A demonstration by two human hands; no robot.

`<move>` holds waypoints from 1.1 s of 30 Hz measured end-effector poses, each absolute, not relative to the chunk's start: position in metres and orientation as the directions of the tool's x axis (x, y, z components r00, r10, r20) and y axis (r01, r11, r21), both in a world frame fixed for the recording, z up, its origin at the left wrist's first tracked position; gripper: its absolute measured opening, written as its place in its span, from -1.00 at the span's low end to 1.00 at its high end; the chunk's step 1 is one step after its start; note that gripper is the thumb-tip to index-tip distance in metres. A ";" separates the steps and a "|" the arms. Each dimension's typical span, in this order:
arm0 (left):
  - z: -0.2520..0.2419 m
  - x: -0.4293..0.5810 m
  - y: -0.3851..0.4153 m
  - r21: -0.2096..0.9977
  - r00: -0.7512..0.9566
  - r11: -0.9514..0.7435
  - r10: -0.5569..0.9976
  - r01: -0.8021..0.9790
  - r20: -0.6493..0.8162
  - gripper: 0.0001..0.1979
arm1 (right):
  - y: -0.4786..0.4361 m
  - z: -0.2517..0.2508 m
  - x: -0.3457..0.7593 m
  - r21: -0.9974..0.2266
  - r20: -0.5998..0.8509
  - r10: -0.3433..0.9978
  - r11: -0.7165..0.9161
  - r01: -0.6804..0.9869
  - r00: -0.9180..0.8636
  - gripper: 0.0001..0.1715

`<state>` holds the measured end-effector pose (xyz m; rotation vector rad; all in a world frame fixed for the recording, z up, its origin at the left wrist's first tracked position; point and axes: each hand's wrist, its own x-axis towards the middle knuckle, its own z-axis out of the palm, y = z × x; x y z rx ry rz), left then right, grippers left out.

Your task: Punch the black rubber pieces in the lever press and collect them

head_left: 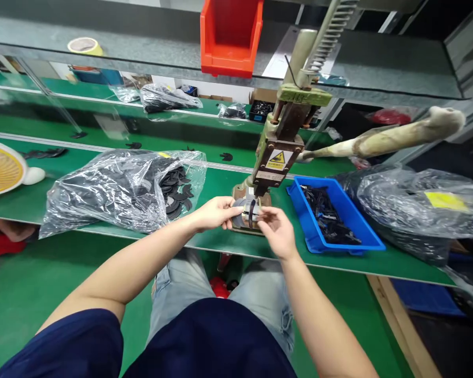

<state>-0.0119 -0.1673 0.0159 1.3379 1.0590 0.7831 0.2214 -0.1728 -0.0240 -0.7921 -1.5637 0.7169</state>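
Note:
At the base of a hand press (278,157), my left hand (216,212) pinches a dark grey curved piece (240,212) from its left side. My right hand (275,227) is on the other side, its thumb and forefinger closed on the end of a black strip (252,213). Both parts are over the metal fixture under the press ram. How the strip meets the curved piece is too small to make out. A clear bag (106,189) of dark curved pieces lies open to the left. Right of the press sits a blue tray (313,231) of black parts.
The press lever (394,137) reaches out to the right. A large plastic bag (410,210) lies beyond the tray. An orange bin (232,65) and a tape roll (84,46) are on the shelf above. A yellow fan (2,170) stands far left. Loose dark pieces (226,157) lie behind.

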 end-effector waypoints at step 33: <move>0.027 0.003 -0.208 0.728 0.355 -0.463 0.881 0.506 0.313 -0.55 | -0.206 -0.034 0.218 -0.622 0.582 0.758 0.648 0.438 -0.294 -0.79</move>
